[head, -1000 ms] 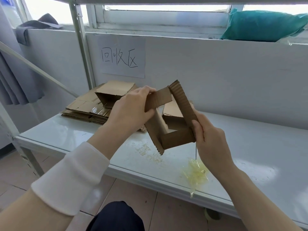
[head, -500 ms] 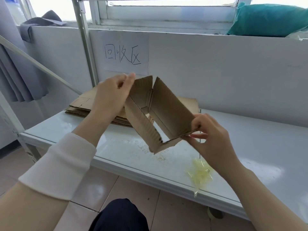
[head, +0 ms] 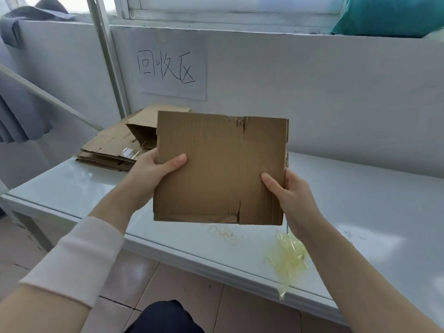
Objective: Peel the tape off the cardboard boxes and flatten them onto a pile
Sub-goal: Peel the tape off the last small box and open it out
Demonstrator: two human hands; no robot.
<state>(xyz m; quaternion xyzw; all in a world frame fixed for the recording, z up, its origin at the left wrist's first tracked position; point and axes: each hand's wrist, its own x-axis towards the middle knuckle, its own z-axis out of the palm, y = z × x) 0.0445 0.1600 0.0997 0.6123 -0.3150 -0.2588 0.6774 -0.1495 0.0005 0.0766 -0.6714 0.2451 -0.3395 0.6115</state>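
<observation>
Now flattened: cardboard box point(head: 219, 169), half a second ago an open, skewed tube and a second ago still a squarish shell, collapsed into one flat panel, face toward the camera. Held upright in the air between both hands, above the near part of the surface point(head: 360, 200). Left hand point(head: 153, 171) pinching the panel's left edge, thumb on the front face, fingers hidden behind. Right hand point(head: 288, 191) pinching the right edge the same way, thumb on the front. No tape visible on the facing side; back side hidden, so cannot tell there. Crumpled tape point(head: 287, 255) lying on the surface below the right hand, near the front edge, one strand hanging over it. Pile point(head: 113, 150) of flattened cardboard resting on the surface beyond and to the left of the left hand, well apart from the held panel, with a glossy strip of tape on it and one flap standing up. Meaning for the task, as a judgement: peeling and flattening of this box apparently done, only the carry leftward and the laying onto the pile remaining. Raised flap there likely to keep the panel from sitting flat unless pressed down.
</observation>
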